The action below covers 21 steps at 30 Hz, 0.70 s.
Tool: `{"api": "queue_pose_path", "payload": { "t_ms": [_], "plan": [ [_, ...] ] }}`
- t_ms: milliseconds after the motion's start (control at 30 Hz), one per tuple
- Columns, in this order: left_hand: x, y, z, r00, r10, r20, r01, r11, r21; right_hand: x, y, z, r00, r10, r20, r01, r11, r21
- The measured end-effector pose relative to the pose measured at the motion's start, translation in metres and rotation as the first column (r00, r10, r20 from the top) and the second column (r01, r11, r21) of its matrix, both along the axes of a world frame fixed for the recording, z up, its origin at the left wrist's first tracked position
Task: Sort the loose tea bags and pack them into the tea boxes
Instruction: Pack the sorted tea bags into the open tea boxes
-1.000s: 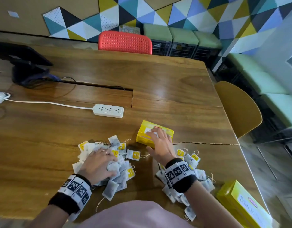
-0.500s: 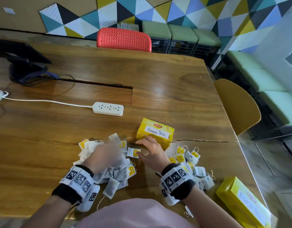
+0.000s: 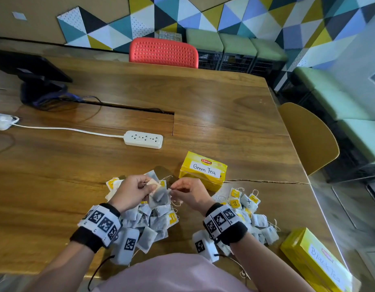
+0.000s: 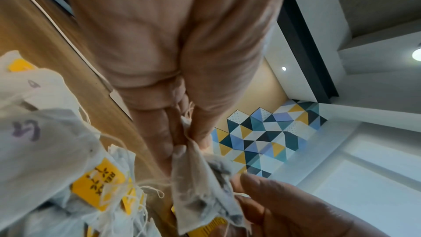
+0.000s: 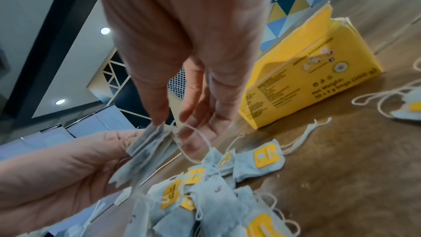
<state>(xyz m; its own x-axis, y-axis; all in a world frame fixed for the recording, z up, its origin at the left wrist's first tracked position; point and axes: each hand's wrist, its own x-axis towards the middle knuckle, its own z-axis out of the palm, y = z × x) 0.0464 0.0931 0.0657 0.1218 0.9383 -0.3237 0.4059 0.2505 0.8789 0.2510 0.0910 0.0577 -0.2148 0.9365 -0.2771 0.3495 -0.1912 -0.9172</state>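
Observation:
Several loose tea bags with yellow tags lie in a left pile (image 3: 148,222) and a right pile (image 3: 249,209) on the wooden table (image 3: 55,186). My left hand (image 3: 148,186) (image 4: 189,143) pinches a few tea bags (image 3: 160,198) (image 4: 200,183) (image 5: 145,149) just above the left pile. My right hand (image 3: 180,190) (image 5: 173,125) meets them from the right, with thumb and fingers on their edge and a string. The yellow Green Tea box (image 3: 203,171) (image 5: 307,75) lies just beyond my right hand. The yellow Black Tea box (image 3: 315,264) sits at the near right.
A white power strip (image 3: 143,139) and its cord lie behind the piles. A black stand (image 3: 34,81) is at the far left. A red chair (image 3: 163,52) stands beyond the table and a yellow chair (image 3: 309,138) beside its right edge.
My right hand came off the Green Tea box and moved back left. My left hand rose from the pile with tea bags. Both hands now meet on those bags.

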Motion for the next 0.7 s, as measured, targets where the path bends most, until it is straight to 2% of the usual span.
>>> {"api": "queue_pose_path", "payload": {
  "t_ms": [67,167,267,400,433,500,567,700],
  "plan": [
    [0.0,-0.001,-0.001,1.0,0.01,-0.001,-0.01,1.0,-0.006,-0.001,-0.002,-0.001,0.999,0.025,0.034,-0.024,0.999,-0.022],
    [0.004,-0.004,-0.001,1.0,0.014,-0.011,-0.014,1.0,0.004,-0.005,-0.007,-0.002,0.998,0.058,0.002,-0.058,0.993,-0.101],
    [0.004,-0.005,0.002,0.999,0.016,-0.039,-0.015,0.999,0.048,-0.007,-0.008,-0.004,1.0,0.02,-0.012,-0.021,0.993,-0.115],
    [-0.005,-0.002,0.002,0.997,0.07,-0.013,-0.069,0.997,0.032,-0.006,-0.005,-0.007,0.997,-0.07,-0.036,0.065,0.99,-0.126],
    [-0.007,-0.001,0.004,0.995,0.097,0.021,-0.097,0.995,0.003,-0.006,-0.005,-0.007,0.995,-0.091,-0.037,0.086,0.989,-0.117],
    [-0.005,0.0,0.01,0.968,0.176,0.179,-0.156,0.981,-0.118,-0.005,-0.003,-0.005,0.989,-0.141,-0.051,0.137,0.987,-0.08],
    [0.001,0.001,0.017,0.906,0.259,0.335,-0.172,0.948,-0.268,-0.004,0.0,0.003,0.98,-0.182,-0.082,0.179,0.983,-0.038],
    [0.013,0.006,0.028,0.751,0.418,0.511,-0.132,0.853,-0.505,0.001,0.007,0.02,0.975,-0.213,-0.058,0.218,0.971,0.099]
  ]
}}
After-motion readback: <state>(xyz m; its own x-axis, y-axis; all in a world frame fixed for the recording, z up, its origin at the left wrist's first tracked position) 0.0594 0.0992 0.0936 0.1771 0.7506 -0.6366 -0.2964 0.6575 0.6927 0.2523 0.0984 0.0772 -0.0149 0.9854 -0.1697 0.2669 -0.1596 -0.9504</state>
